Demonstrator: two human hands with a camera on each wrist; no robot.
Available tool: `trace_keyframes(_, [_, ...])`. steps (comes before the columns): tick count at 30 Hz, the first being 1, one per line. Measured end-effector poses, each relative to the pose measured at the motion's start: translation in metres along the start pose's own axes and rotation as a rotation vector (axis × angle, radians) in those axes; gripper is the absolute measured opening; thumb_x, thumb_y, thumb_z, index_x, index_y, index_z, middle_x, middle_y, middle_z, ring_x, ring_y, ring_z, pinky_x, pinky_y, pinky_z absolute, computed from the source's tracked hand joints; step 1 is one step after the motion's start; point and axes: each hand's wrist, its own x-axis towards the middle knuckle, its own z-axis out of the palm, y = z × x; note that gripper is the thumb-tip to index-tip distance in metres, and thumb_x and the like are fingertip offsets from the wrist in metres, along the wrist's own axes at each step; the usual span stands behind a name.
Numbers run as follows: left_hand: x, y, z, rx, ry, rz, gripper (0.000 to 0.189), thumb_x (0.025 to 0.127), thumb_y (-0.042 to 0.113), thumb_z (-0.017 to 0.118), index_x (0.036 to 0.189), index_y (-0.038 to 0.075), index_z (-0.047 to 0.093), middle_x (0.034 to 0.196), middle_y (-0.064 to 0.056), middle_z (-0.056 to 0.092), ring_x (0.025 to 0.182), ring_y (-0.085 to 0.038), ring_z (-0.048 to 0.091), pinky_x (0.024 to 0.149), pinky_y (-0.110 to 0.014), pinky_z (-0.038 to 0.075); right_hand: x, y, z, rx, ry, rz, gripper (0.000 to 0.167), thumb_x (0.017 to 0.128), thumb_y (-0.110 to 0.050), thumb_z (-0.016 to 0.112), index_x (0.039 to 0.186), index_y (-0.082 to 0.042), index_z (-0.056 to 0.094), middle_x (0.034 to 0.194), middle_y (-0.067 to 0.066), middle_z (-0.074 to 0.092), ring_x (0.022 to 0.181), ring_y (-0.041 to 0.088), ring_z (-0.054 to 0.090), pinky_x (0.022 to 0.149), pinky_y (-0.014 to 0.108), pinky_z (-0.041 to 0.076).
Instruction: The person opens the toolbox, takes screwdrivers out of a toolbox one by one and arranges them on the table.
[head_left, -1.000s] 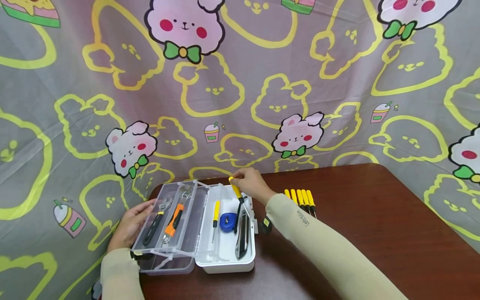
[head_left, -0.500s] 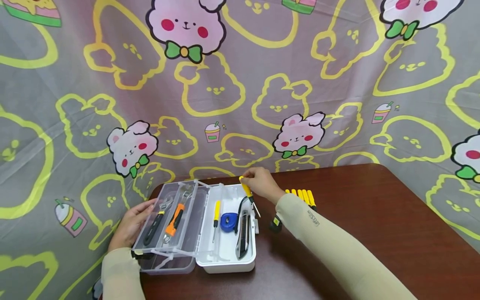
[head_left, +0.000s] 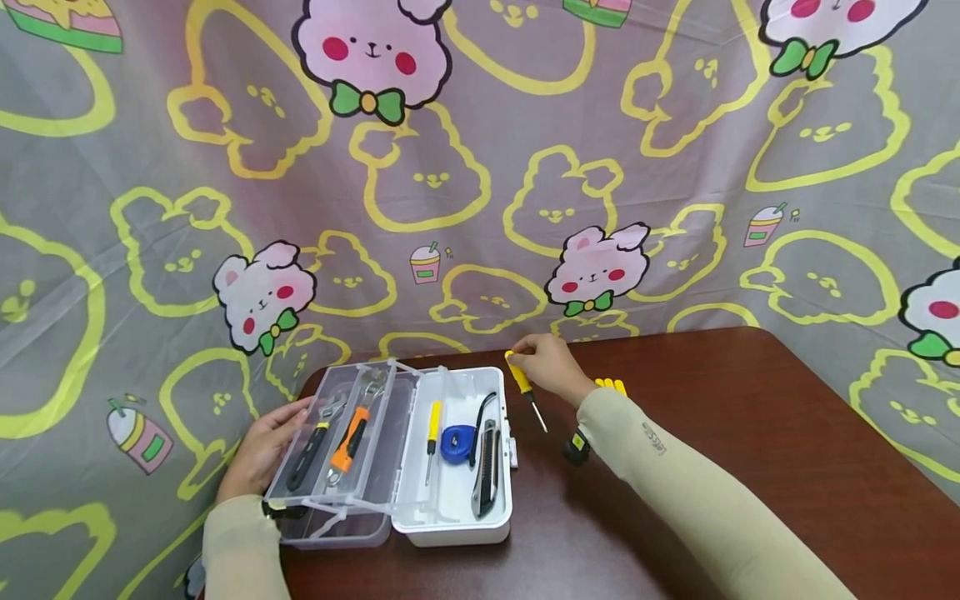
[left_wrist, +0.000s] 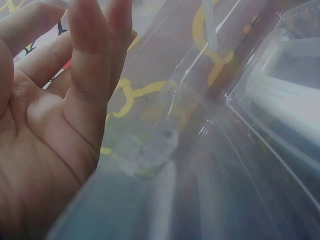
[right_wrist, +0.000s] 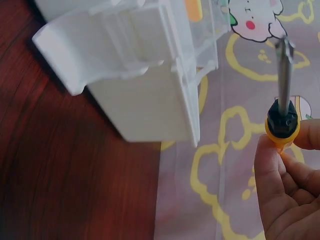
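Observation:
In the head view my right hand (head_left: 555, 364) pinches a yellow-handled screwdriver (head_left: 524, 382) by its handle, shaft slanting down, just right of the white toolbox (head_left: 450, 534). The right wrist view shows the screwdriver's metal shaft (right_wrist: 285, 80) pointing towards the camera, with thumb and fingers at the handle. My left hand (head_left: 258, 450) rests at the left edge of the clear, raised tray (head_left: 390, 450), its fingers loosely extended in the left wrist view. Inside the box lie another yellow screwdriver (head_left: 433, 433), a blue tape measure (head_left: 457, 444), a utility knife (head_left: 487, 471) and a thin black curved piece (head_left: 487, 408).
The clear tray carries a black-handled adjustable wrench (head_left: 309, 454) and an orange-and-black tool (head_left: 350, 442). Several yellow handles (head_left: 611, 386) lie on the brown table (head_left: 720, 417), partly hidden by my right forearm. A patterned curtain (head_left: 480, 183) hangs behind.
My right hand has carried the screwdriver rightward, from over the box's right side to outside it. The left hand and the toolbox have stayed put.

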Motion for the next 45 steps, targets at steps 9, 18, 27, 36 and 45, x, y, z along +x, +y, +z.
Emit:
trace_keyframes(9, [-0.001,0.002,0.001,0.036,0.007,0.0,0.071,0.094,0.043,0.061,0.15,0.007,0.038,0.119,0.006,0.058,0.098,-0.011,0.062,0.079,-0.03,0.054,-0.005,0.014,-0.015,-0.018,0.01,0.023,0.025,0.095,-0.027,0.065,0.11,-0.007,0.069,0.088,0.006,0.065,0.072,0.023,0.06,0.066,0.036,0.051])
trace_keyframes(18, [-0.001,0.0,0.001,0.055,0.015,0.01,0.069,0.094,0.043,0.06,0.149,0.007,0.039,0.122,0.007,0.056,0.099,-0.009,0.061,0.079,-0.029,0.053,-0.01,0.027,-0.032,-0.051,0.013,0.047,0.026,0.095,-0.026,0.064,0.111,-0.006,0.068,0.071,0.009,0.061,0.062,0.029,0.058,0.054,0.034,0.048])
trace_keyframes(27, [-0.001,0.002,0.001,0.053,0.015,0.003,0.069,0.094,0.043,0.061,0.149,0.007,0.039,0.122,0.005,0.056,0.098,-0.011,0.062,0.079,-0.03,0.054,-0.015,0.04,-0.052,-0.078,0.03,0.074,0.023,0.095,-0.025,0.064,0.107,-0.005,0.069,0.073,0.008,0.063,0.062,0.026,0.057,0.055,0.034,0.047])
trace_keyframes(36, [-0.003,0.002,0.002,0.018,0.006,0.001,0.067,0.095,0.041,0.061,0.149,0.007,0.04,0.116,0.005,0.06,0.095,-0.013,0.063,0.078,-0.032,0.055,-0.018,0.059,-0.066,-0.098,0.034,0.105,0.023,0.096,-0.026,0.063,0.107,-0.006,0.068,0.074,0.012,0.063,0.064,0.032,0.057,0.053,0.034,0.045])
trace_keyframes(45, [-0.001,0.003,0.002,-0.042,0.005,-0.022,0.068,0.094,0.039,0.061,0.15,0.007,0.038,0.113,0.003,0.063,0.094,-0.015,0.065,0.077,-0.033,0.056,-0.024,0.076,-0.083,-0.152,0.064,0.108,0.026,0.097,-0.025,0.062,0.109,-0.003,0.068,0.077,0.011,0.063,0.068,0.032,0.059,0.054,0.034,0.046])
